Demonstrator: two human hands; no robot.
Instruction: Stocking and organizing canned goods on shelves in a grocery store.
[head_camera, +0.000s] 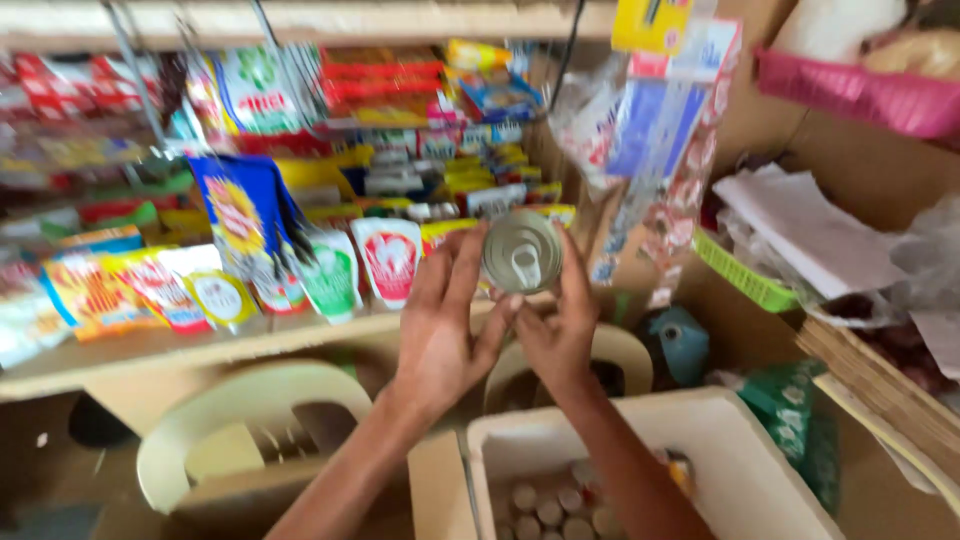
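**Two hands hold up a tin can in front of stocked shop shelves**

Seen from a head camera looking down, both hands lift a round tin can (521, 251) with a pull-ring lid facing the viewer. The left hand (440, 325) has its fingers (462, 268) extended up along the can's left edge, thumb reaching toward the right hand. The right hand (560, 330) pinches the can's right edge between fingers and thumb. The can sits in mid-air, above a white tub (700, 440) holding more cans (550, 505). Behind it, a shelf (150, 350) carries colourful sachets (330, 275) and packets. A firm hold on both rims, lid kept level, would probably steady it best; the picture is blurred
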